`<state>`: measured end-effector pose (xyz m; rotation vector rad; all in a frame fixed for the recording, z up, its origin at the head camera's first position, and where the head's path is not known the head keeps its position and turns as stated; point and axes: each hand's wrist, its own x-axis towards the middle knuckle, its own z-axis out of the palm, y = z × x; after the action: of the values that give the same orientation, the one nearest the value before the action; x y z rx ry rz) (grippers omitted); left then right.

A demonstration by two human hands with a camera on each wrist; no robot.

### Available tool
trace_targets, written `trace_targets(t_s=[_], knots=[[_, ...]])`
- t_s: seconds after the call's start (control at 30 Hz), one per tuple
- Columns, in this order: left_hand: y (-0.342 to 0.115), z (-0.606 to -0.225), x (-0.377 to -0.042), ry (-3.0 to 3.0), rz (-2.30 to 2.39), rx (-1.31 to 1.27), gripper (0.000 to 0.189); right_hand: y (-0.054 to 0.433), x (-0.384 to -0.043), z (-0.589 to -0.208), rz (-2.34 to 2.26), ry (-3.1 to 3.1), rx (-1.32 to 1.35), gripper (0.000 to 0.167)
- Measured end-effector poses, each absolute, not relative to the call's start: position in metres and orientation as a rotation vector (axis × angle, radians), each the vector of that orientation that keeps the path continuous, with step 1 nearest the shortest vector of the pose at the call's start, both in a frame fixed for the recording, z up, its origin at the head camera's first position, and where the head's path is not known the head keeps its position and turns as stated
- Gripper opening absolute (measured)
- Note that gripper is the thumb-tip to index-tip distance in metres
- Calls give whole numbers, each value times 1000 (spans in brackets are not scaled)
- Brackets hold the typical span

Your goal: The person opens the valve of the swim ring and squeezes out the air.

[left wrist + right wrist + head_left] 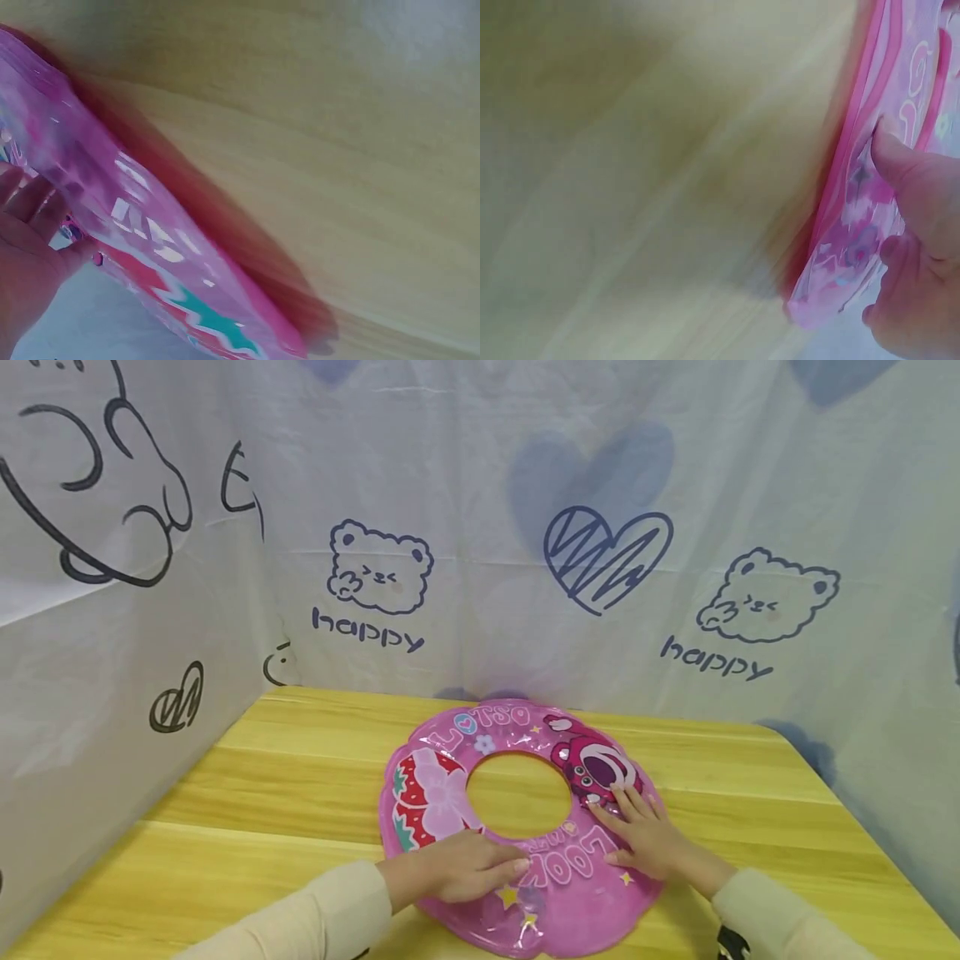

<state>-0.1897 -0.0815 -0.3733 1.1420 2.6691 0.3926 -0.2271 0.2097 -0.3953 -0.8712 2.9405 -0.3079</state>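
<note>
A pink inflatable swim ring (585, 920) lies flat on the table, printed with strawberries, a bear and the letters LOTSO and LOOK. My left hand (467, 865) rests on its near left part, below the hole, with fingers pointing right. On the right side of the ring, my right hand (651, 837) lies spread, fingertips over the bear print. The left wrist view has the ring's shiny side edge and my left hand (26, 259) against it. In the right wrist view, my right hand's thumb (891, 154) touches the pink vinyl.
The wood-grain table (247, 793) reaches back to a white cloth (480, 610) with drawn bears, hearts and the word happy. Another cloth wall (90, 677) stands along the left. A small dark item (731, 943) shows by the right sleeve.
</note>
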Motion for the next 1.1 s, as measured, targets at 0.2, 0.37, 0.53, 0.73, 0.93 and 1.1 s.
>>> trace_targets(t_s=[0.2,0.37,0.53,0.73,0.93,1.1], knots=[[-95,-378,-192,2689,455,1250,50,213,-227,-392,-238,2932,-1092,61],[-121,-384,-208,2819,507,1198,52,204,-216,-395,-230,2910,-1419,60],[-147,-385,-235,2974,547,970,53,190,-206,-403,-152,2873,-1671,80],[-169,-391,-258,3009,513,585,62,173,-196,-408,-171,2838,-1607,81],[-176,-398,-263,2972,456,486,64,158,-183,-410,-267,2805,-1303,86],[-175,-402,-262,2959,450,507,66,147,-172,-413,-220,2942,-1241,82]])
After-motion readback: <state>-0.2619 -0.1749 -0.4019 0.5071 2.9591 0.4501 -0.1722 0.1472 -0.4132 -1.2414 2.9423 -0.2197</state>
